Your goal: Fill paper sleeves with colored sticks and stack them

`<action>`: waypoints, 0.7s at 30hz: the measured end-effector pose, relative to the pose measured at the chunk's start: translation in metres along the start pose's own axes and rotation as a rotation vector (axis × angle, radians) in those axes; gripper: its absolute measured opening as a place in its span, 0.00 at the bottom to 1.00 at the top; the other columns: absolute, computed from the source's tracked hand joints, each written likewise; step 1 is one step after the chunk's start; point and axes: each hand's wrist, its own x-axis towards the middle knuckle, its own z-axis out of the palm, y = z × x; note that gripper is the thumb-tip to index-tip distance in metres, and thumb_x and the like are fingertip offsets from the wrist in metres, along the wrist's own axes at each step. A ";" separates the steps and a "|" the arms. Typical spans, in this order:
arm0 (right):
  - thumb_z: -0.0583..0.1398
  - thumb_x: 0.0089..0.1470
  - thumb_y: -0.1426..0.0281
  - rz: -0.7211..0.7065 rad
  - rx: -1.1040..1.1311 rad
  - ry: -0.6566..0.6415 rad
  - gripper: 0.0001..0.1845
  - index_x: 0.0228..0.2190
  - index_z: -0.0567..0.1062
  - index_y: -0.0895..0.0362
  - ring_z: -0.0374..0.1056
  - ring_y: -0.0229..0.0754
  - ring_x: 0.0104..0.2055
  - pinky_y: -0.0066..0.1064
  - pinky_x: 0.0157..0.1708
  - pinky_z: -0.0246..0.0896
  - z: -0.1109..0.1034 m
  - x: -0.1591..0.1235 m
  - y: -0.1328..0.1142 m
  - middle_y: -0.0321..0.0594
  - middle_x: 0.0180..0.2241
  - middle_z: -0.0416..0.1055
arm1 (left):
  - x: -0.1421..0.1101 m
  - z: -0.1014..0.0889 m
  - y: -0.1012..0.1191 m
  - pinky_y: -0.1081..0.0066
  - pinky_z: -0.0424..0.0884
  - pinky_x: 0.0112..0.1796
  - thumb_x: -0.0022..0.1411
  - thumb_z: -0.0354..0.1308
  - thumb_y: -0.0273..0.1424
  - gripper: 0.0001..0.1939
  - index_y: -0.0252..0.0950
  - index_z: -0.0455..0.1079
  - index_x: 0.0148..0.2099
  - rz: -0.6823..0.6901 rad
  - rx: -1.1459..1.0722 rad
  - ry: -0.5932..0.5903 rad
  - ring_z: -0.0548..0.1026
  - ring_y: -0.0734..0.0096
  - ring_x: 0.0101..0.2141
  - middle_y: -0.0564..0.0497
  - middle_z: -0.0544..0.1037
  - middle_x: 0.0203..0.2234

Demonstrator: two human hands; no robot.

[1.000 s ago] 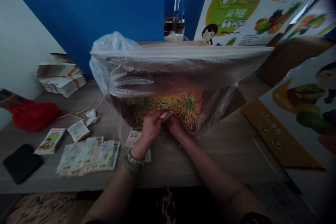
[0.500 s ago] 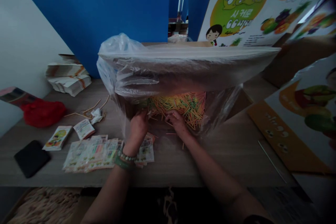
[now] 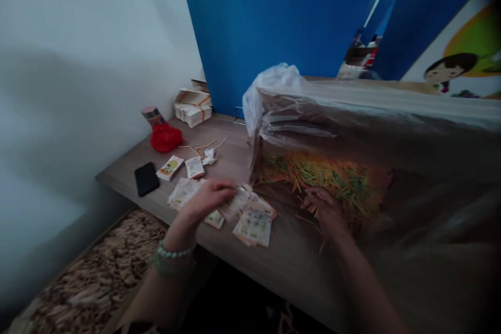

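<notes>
My left hand [image 3: 211,199], a bracelet at its wrist, is closed on a small clear plastic packet [image 3: 238,201] above the table; both are a little blurred. Beneath and beside it lie flat printed packets [image 3: 255,223], some overlapping. A box lined with clear plastic film [image 3: 274,115] lies with its opening toward me. Thin orange, yellow and green sticks [image 3: 332,177] fill its lower part in a loose heap. At the near edge of that heap is my right hand [image 3: 323,206], fingers curled together; whatever they pinch is too small to make out.
To the left lie a black phone-like slab [image 3: 146,179], a small printed carton [image 3: 170,167], another small packet [image 3: 194,167], crumpled white paper [image 3: 209,156] and a red bag [image 3: 166,137]. Stacked white cartons [image 3: 193,107] stand by the blue panel [image 3: 258,15].
The view has turned left. My left hand has come out of the lined box to the left, over the flat packets, with a clear packet in it. My right hand stays by the sticks.
</notes>
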 end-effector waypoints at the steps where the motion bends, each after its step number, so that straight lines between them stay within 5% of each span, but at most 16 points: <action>1: 0.63 0.44 0.59 0.011 0.003 -0.019 0.12 0.30 0.74 0.53 0.66 0.41 0.23 0.33 0.28 0.57 0.003 0.000 0.003 0.33 0.19 0.69 | 0.003 -0.023 -0.003 0.75 0.55 0.22 0.49 0.61 0.35 0.10 0.36 0.69 0.21 0.009 0.001 0.123 0.60 0.76 0.21 0.56 0.65 0.17; 4: 0.62 0.46 0.58 -0.012 0.027 -0.012 0.13 0.31 0.73 0.53 0.66 0.40 0.24 0.33 0.31 0.58 0.013 -0.001 0.009 0.32 0.19 0.69 | 0.025 -0.079 -0.008 0.73 0.61 0.25 0.49 0.61 0.33 0.08 0.36 0.70 0.23 0.022 0.052 0.621 0.65 0.73 0.22 0.55 0.69 0.18; 6: 0.61 0.48 0.58 -0.058 0.038 0.032 0.13 0.33 0.73 0.53 0.67 0.40 0.26 0.32 0.32 0.59 0.016 0.000 0.010 0.32 0.21 0.69 | 0.039 -0.092 -0.007 0.70 0.67 0.32 0.49 0.62 0.31 0.07 0.35 0.70 0.22 0.073 0.158 0.743 0.71 0.69 0.29 0.52 0.73 0.23; 8: 0.59 0.51 0.57 -0.125 0.015 0.078 0.13 0.34 0.72 0.52 0.69 0.40 0.28 0.32 0.34 0.60 0.016 0.001 0.012 0.32 0.23 0.71 | 0.043 -0.082 -0.003 0.67 0.70 0.40 0.49 0.63 0.30 0.05 0.35 0.72 0.24 0.162 0.221 0.755 0.74 0.65 0.37 0.49 0.77 0.30; 11: 0.56 0.52 0.58 -0.208 -0.191 0.031 0.10 0.31 0.70 0.51 0.69 0.42 0.33 0.35 0.41 0.61 0.012 0.004 0.018 0.34 0.26 0.73 | 0.030 -0.034 -0.003 0.65 0.70 0.44 0.52 0.64 0.33 0.06 0.36 0.78 0.32 0.251 0.088 0.548 0.74 0.64 0.41 0.48 0.79 0.38; 16: 0.55 0.54 0.60 -0.222 -0.240 0.040 0.12 0.37 0.70 0.52 0.69 0.42 0.33 0.35 0.40 0.61 0.006 0.004 0.009 0.32 0.26 0.73 | 0.014 0.071 -0.023 0.69 0.71 0.34 0.50 0.67 0.40 0.16 0.34 0.79 0.37 0.007 -0.366 0.019 0.74 0.70 0.30 0.50 0.80 0.29; 21: 0.58 0.56 0.58 -0.211 0.103 0.068 0.12 0.37 0.68 0.52 0.74 0.43 0.32 0.35 0.39 0.65 0.012 -0.011 -0.032 0.32 0.26 0.75 | 0.036 0.124 -0.043 0.69 0.70 0.32 0.44 0.71 0.41 0.18 0.33 0.78 0.33 -0.126 -0.557 -0.111 0.72 0.72 0.27 0.51 0.78 0.25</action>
